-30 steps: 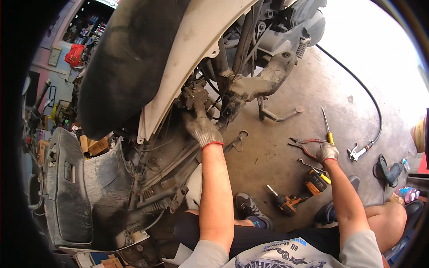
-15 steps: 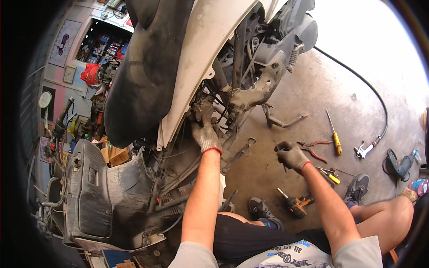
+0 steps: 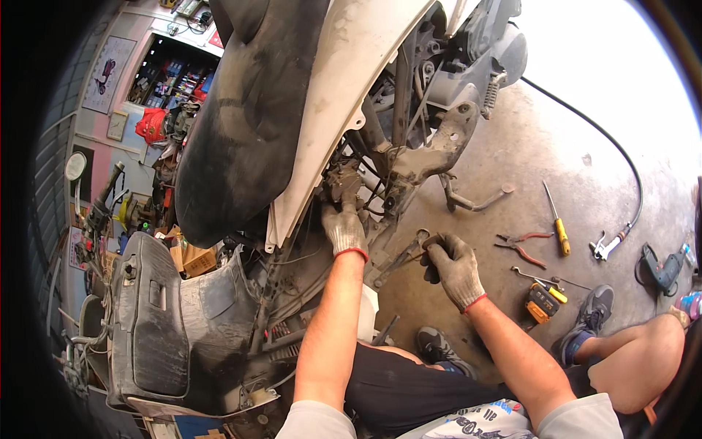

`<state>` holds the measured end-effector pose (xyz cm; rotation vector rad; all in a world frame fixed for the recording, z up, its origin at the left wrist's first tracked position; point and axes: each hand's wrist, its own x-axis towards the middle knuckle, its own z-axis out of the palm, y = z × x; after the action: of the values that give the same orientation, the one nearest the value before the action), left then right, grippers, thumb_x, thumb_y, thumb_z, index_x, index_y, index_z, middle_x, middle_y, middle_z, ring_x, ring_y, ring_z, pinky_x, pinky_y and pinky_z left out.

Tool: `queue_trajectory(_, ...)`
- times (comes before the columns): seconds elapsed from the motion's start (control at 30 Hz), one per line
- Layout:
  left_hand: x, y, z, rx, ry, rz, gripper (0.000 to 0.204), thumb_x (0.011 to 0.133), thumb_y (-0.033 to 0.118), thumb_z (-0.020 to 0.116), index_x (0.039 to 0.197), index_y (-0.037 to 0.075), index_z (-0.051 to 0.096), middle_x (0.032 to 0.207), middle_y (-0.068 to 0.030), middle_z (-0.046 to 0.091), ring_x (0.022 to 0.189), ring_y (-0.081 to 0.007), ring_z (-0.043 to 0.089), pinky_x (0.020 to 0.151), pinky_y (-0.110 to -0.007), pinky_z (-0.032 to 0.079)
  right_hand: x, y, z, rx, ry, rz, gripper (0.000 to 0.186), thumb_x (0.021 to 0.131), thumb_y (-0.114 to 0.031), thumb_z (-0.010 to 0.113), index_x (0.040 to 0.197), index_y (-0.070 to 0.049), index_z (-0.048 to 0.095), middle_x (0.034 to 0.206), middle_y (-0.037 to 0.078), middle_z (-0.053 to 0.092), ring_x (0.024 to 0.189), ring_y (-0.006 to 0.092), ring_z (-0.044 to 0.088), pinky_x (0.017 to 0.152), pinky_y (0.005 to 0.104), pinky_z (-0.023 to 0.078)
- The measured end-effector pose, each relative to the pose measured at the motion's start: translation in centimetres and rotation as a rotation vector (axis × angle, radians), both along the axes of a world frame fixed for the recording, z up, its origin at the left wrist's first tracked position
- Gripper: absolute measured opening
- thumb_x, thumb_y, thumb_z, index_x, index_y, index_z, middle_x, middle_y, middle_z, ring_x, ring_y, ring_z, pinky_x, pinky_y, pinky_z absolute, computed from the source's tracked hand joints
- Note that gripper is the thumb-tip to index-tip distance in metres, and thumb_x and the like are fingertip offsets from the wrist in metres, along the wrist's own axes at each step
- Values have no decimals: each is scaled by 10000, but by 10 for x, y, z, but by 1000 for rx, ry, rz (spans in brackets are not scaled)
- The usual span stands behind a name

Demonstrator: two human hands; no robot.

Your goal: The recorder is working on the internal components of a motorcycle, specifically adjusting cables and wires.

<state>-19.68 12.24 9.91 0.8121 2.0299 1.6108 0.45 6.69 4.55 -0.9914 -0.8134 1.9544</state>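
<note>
A partly stripped scooter with a cream side panel [image 3: 344,88] and a worn black seat [image 3: 241,124] fills the upper middle. My left hand [image 3: 345,228], in a grey knit glove with a red cuff, reaches under the panel. Its fingers are closed around a grimy metal part [image 3: 344,181] among cables and hoses. Next to the scooter's footboard side, my right hand [image 3: 455,269], gloved the same way, hangs above the floor. Its thumb and fingers are pinched together; whatever sits between them is too small and dark to name.
On the concrete floor to the right lie red-handled pliers [image 3: 525,247], a yellow screwdriver [image 3: 560,234], an air hose with a blow gun [image 3: 605,246] and a grey power tool [image 3: 664,269]. A cordless drill's battery [image 3: 542,301] shows beside my right forearm. The kickstand [image 3: 479,199] juts out.
My right hand has moved left from beside the pliers toward the scooter, fingers still pinched. My left hand stays at the metal part. The view has shifted slightly.
</note>
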Motion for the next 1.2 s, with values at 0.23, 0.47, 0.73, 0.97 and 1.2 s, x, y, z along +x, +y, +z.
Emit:
queue_trajectory(0.23,-7,1,-5,24,-42,-8,273,975,267,611,1135,47,583,814,-8,641,612,-74,560,524,-215,457,-39,-4,3,-46,315,-268,251,955,-104,516,1133,51,601,889,122,679,689,160,652,599,281,536)
queue_trajectory(0.47,-5,-1,-3,-36,-31,-27,350,983,368,577,1068,29,583,771,-18,625,601,-97,544,532,-248,457,-74,5,15,-190,469,-272,360,964,-77,470,1282,93,467,999,181,673,765,218,685,660,304,562)
queue_trajectory(0.73,9,-5,8,-137,12,-46,425,991,449,533,969,31,607,760,-22,614,610,-112,518,550,-287,425,-82,11,18,-137,356,-250,373,955,-113,458,1254,109,481,877,148,690,671,154,660,589,273,533)
queue_trajectory(0.97,8,-5,6,-106,-22,-91,425,994,443,530,928,31,614,747,-27,618,604,-111,526,547,-282,433,-90,13,12,-137,384,-272,302,953,-76,458,1186,109,505,872,158,677,647,182,658,570,284,526)
queue_trajectory(1.2,-5,-2,-4,-88,-107,-97,377,1000,404,532,983,34,604,775,-42,632,620,-125,584,558,-285,491,-93,10,12,-61,250,-274,310,961,-93,450,1181,109,534,842,133,683,640,174,659,570,279,531)
